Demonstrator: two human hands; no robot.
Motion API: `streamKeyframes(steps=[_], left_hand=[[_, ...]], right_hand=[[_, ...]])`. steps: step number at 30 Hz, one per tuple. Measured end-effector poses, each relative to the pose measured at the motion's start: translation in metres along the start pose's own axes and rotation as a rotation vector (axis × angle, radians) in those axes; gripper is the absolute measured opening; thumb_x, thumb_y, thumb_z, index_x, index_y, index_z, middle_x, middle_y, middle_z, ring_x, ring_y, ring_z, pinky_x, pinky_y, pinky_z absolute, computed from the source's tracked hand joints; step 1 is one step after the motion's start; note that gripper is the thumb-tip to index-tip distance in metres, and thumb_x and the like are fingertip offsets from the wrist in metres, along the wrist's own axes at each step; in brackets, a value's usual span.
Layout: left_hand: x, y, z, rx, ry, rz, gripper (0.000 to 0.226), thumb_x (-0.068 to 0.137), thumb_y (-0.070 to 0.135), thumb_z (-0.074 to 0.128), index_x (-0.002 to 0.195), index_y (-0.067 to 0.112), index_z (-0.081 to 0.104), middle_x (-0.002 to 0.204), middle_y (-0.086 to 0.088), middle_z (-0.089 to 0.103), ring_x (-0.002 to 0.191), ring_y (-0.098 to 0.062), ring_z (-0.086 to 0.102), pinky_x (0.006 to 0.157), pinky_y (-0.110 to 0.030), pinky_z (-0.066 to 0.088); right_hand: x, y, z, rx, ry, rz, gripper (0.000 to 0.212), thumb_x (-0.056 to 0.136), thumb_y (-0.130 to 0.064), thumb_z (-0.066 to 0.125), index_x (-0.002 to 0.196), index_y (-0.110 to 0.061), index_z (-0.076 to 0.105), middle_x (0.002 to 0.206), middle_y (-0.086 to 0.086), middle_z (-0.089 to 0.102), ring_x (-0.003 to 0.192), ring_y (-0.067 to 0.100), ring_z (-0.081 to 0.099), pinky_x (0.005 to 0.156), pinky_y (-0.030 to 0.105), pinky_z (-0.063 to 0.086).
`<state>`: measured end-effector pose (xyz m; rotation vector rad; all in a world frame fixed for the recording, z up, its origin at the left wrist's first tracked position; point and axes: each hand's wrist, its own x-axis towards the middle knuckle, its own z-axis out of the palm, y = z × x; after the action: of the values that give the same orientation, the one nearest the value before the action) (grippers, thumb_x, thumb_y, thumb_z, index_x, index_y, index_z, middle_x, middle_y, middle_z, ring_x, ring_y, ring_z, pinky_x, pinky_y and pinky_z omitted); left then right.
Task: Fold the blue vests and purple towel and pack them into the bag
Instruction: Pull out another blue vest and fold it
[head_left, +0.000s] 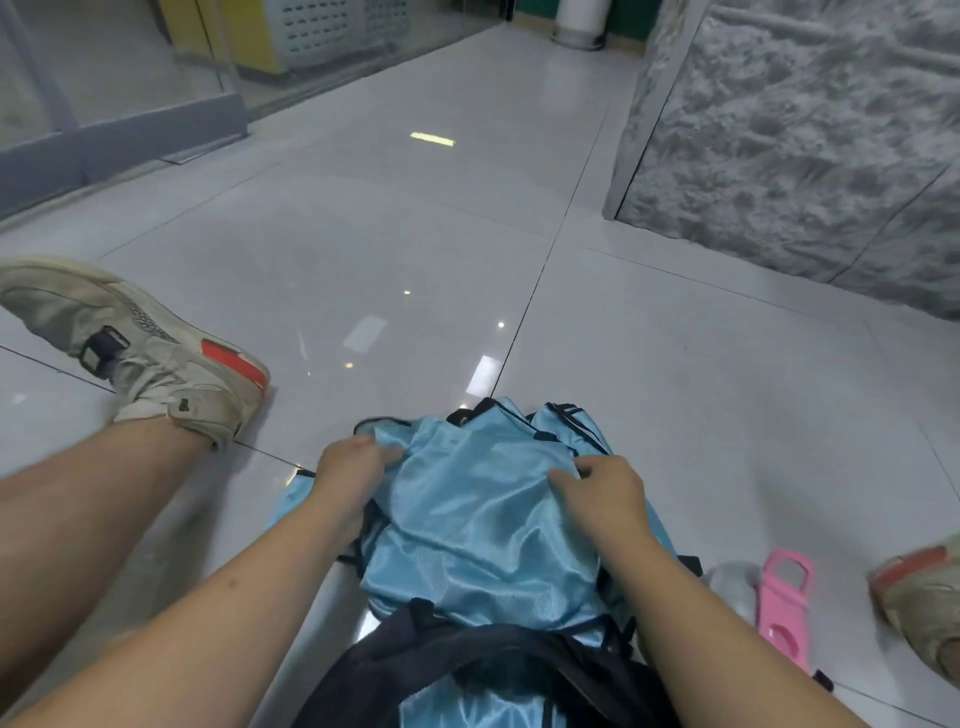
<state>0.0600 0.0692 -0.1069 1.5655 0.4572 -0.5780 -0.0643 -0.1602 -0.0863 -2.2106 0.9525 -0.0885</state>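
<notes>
Vests (467, 514) (blue, bunched) between left hand (349, 467) and right hand (597, 493).

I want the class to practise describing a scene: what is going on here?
A person sits on the tiled floor with a pile of blue vests between the legs. The left hand and right hand each grip the top vest's shiny fabric at its far edge. A dark bag lies nearest the person, with blue fabric showing at its mouth. A pink object lies to the right. No purple towel is visible.
</notes>
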Motion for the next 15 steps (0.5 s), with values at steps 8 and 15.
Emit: streamKeyframes(steps=[8,15], left_hand=[[-0.058,0.040,0.011,-0.140,-0.470,0.249,0.018,0.088,0.006,0.074,0.105,0.004,0.073,0.105,-0.019,0.076,0.092,-0.032,0.074,0.085,-0.041,0.056],[-0.088,0.008,0.049,0.270,-0.749,0.356,0.051,0.072,0.011,0.080,0.116,0.037,0.077,0.109,-0.008,0.078,0.101,-0.018,0.070,0.093,-0.033,0.051]], right_hand=[[-0.014,-0.009,-0.032,-0.053,0.062,0.024,0.016,0.092,-0.008,0.054,0.098,-0.013,0.068,0.092,0.001,0.067,0.066,0.018,0.053,0.060,0.031,0.044],[-0.038,-0.024,-0.025,0.355,-0.411,-0.219,0.038,0.090,-0.047,0.076,0.125,-0.041,0.066,0.116,-0.005,0.075,0.108,0.016,0.073,0.093,0.044,0.059]])
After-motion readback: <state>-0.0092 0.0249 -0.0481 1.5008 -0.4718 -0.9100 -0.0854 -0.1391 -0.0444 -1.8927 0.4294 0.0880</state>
